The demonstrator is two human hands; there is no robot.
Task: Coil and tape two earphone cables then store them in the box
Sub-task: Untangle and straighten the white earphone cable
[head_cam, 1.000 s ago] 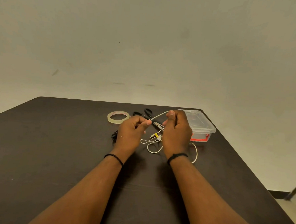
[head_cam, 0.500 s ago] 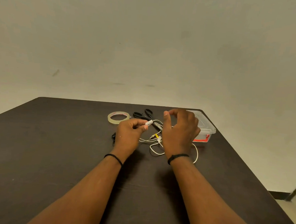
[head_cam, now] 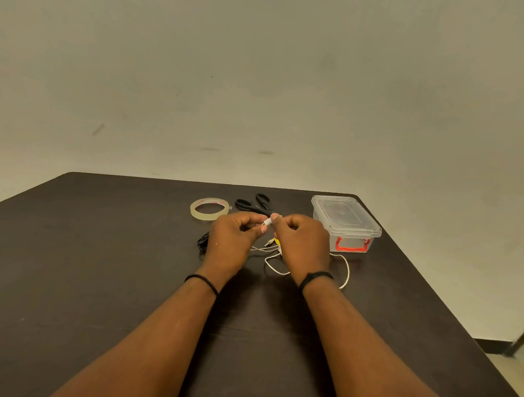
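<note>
Both hands meet over the middle of the dark tabletop [head_cam: 98,281], fingers curled. The left hand [head_cam: 234,242] and the right hand [head_cam: 303,246] each pinch the same small white piece of the white earphone cable [head_cam: 346,271], held between their fingertips just above the surface. The rest of that cable trails loose from under the right hand toward 4 o'clock, where it loops on the tabletop just in front of the box, with more slack and a small yellow bit lying between the wrists.

A black earphone cable [head_cam: 203,242] lies bunched at 9 o'clock of the left hand, partly hidden by it. The tape roll [head_cam: 209,208] sits at 11 o'clock of the hands, the black scissors [head_cam: 253,204] at 12 o'clock, and the clear box [head_cam: 346,222] with its lid on and a red latch at 2 o'clock.

By my reading, the first coiling step is only starting: no tidy coil shows yet and the tape is untouched. The next move likely calls for one hand to anchor the pinched end while the other draws the slack into even loops, keeping it from tangling before reaching for the tape.
</note>
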